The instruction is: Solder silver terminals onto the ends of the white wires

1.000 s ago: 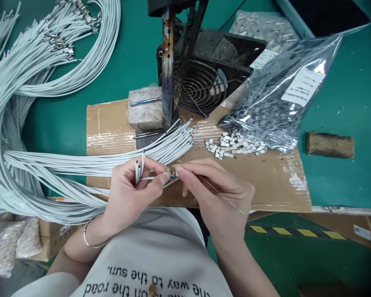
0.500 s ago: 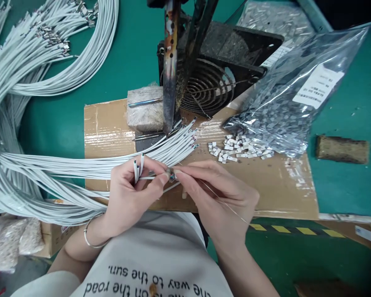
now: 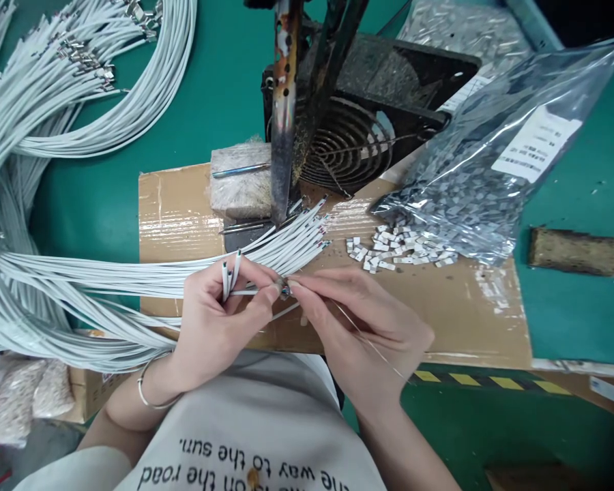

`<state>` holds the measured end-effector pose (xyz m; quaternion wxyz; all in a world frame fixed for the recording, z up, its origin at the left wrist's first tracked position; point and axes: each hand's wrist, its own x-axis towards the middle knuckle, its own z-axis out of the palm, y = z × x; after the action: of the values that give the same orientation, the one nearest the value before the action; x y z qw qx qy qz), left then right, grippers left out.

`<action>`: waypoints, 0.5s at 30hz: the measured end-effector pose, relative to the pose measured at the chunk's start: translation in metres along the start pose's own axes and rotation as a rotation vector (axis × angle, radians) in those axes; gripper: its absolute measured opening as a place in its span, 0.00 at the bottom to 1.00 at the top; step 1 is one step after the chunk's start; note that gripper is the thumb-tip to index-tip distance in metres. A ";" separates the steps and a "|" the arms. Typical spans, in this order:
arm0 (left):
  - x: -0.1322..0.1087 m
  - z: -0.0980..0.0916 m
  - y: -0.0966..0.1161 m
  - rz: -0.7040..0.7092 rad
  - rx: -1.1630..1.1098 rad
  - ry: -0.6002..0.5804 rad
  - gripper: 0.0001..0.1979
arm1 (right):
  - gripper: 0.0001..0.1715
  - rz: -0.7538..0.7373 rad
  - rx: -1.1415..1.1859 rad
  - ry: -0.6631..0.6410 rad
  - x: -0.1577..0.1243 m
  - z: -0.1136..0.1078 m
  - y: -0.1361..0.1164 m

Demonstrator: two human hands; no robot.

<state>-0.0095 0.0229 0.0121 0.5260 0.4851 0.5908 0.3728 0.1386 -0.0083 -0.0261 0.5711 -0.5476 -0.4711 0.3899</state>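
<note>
Near the front edge of the cardboard, my left hand (image 3: 222, 320) is closed round several white cables, whose cut ends (image 3: 230, 276) poke up between the fingers. One white cable (image 3: 244, 293) runs to its thumb and index finger, which pinch a small metal connector (image 3: 285, 289). My right hand (image 3: 371, 334) is also closed; its thumb and index fingertips meet at that connector. A thin silvery solder wire (image 3: 372, 346) passes from those fingers across the palm. The fingertips hide most of the connector.
A soldering iron (image 3: 283, 150) points down above the hands, before a black fan (image 3: 345, 146). Loose metal connector shells (image 3: 389, 245) lie beside a plastic bag (image 3: 471, 170). White cable bundles (image 3: 82, 273) cover the left side. A brown block (image 3: 574, 251) rests at right.
My hands keep the same pinch at the connector. The right hand has tilted slightly, its wire shifting a little. The view has moved slightly, so things at right appear farther right.
</note>
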 end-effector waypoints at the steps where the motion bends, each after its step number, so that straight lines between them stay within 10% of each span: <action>1: 0.001 0.000 0.000 0.001 0.001 -0.002 0.08 | 0.16 -0.010 -0.017 0.004 0.000 0.000 0.000; 15: 0.015 0.004 0.005 0.038 0.031 0.123 0.07 | 0.09 0.003 -0.076 -0.058 0.010 -0.015 0.000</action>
<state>-0.0047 0.0381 0.0126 0.4740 0.4808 0.6182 0.4026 0.1554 -0.0029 -0.0246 0.5355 -0.5581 -0.5009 0.3884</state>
